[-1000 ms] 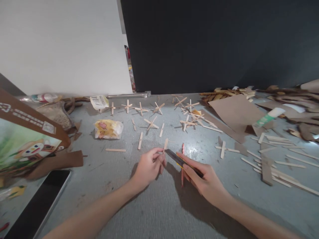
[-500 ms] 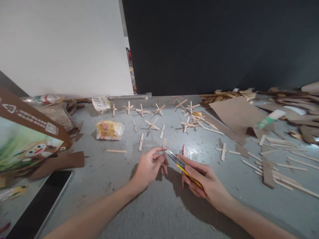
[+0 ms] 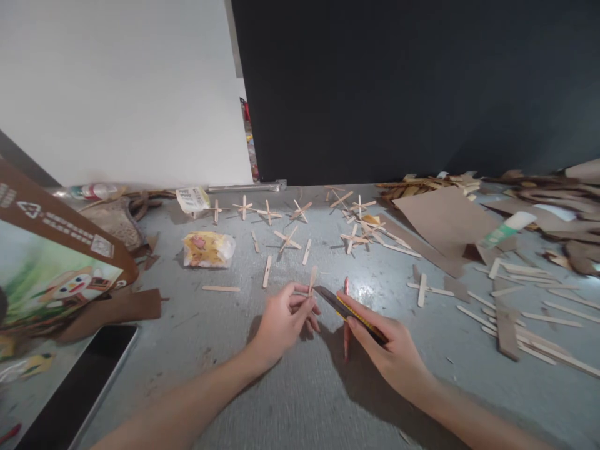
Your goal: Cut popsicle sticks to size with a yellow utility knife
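My left hand [image 3: 287,315] pinches a short wooden craft stick [image 3: 312,279], which points up and away from its fingertips. In my right hand [image 3: 382,340] is a yellow and black utility knife [image 3: 352,314], gripped along its handle with the blade out. The blade tip lies close beside the stick; whether they touch I cannot tell. A thin red pen-like rod [image 3: 346,290] lies beneath the knife, partly hidden. Just beyond my left hand, a loose craft stick [image 3: 267,271] rests on the grey table, and another stick [image 3: 306,252] lies farther back.
Several crossed-stick pieces [image 3: 287,238] stand toward the back. To the right are loose sticks [image 3: 550,317], cardboard [image 3: 445,219] and a green-white glue tube [image 3: 509,229]. A phone [image 3: 82,381], paper bag [image 3: 60,250] and yellow packet [image 3: 207,249] lie left. A black panel [image 3: 412,87] rises behind.
The knife has rolled in my right hand, showing its dark side, and its tip has drawn slightly right of the stick. The stick in my left hand now leans to the right.
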The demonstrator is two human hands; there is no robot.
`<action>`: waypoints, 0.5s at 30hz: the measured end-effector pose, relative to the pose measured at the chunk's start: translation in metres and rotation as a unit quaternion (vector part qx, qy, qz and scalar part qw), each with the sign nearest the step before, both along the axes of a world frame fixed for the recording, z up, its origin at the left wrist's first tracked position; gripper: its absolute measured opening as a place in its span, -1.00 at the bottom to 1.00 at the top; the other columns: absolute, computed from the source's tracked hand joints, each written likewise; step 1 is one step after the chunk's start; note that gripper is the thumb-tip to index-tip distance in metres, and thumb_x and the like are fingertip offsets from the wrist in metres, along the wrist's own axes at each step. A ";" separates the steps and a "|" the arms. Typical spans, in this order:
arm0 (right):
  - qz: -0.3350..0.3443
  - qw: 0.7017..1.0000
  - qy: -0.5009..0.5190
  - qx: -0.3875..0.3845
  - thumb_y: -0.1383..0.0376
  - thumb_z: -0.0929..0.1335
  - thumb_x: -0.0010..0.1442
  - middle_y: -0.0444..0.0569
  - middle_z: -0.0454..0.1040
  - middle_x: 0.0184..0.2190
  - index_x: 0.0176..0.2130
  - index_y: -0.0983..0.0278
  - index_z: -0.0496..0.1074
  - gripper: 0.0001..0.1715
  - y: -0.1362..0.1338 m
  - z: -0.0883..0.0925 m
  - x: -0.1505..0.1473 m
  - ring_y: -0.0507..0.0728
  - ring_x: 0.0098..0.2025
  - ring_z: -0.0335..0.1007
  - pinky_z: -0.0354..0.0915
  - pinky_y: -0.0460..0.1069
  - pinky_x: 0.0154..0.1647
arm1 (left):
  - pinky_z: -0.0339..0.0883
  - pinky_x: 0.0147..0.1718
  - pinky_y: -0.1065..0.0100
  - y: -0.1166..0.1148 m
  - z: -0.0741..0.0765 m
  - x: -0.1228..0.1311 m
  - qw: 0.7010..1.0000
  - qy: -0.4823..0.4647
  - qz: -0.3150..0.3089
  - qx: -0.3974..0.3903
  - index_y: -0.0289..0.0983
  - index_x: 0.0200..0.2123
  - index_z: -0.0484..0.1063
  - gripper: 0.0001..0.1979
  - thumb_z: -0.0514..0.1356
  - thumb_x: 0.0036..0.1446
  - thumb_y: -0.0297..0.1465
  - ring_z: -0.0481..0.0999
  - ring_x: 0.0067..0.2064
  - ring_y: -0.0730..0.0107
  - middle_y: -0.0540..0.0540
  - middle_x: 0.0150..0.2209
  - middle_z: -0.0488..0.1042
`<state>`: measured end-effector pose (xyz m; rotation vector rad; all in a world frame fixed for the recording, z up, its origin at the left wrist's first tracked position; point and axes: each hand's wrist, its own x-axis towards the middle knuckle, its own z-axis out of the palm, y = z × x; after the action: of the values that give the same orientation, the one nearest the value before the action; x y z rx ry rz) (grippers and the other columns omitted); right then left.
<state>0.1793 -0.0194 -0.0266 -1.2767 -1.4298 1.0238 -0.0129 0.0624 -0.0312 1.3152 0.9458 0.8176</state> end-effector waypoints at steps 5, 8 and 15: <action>0.006 1.000 -0.007 -0.006 0.12 0.27 0.44 -0.11 0.54 -0.51 0.29 0.24 0.48 -0.45 0.000 -0.003 0.000 0.06 -0.51 0.48 0.47 -0.05 -0.37 | 0.37 -0.58 0.39 0.000 0.002 0.001 1.000 -0.001 0.002 0.001 -0.26 -0.23 0.34 -0.46 0.31 0.12 0.11 0.53 -0.58 0.40 -0.03 -0.46 0.55; 0.014 1.000 -0.017 -0.017 0.10 0.26 0.44 -0.10 0.55 -0.51 0.31 0.26 0.45 -0.42 0.000 -0.004 0.001 0.07 -0.50 0.49 0.46 -0.05 -0.36 | 0.38 -0.57 0.39 0.000 0.002 0.001 1.000 -0.007 0.003 -0.002 -0.26 -0.22 0.33 -0.44 0.31 0.10 0.13 0.53 -0.58 0.40 -0.03 -0.46 0.55; 0.032 0.998 0.005 -0.048 -0.04 0.26 0.43 -0.10 0.52 -0.50 0.35 0.24 0.41 -0.32 0.002 -0.005 0.006 0.07 -0.48 0.49 0.45 -0.03 -0.36 | 0.33 -0.60 0.39 0.002 0.004 -0.001 0.999 -0.038 -0.025 -0.025 -0.24 -0.19 0.30 -0.44 0.35 0.07 0.09 0.50 -0.61 0.40 0.05 -0.51 0.49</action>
<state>0.1848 -0.0172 -0.0317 -1.2984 -1.4364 1.1519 -0.0141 0.0646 -0.0276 1.2510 0.8651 0.7938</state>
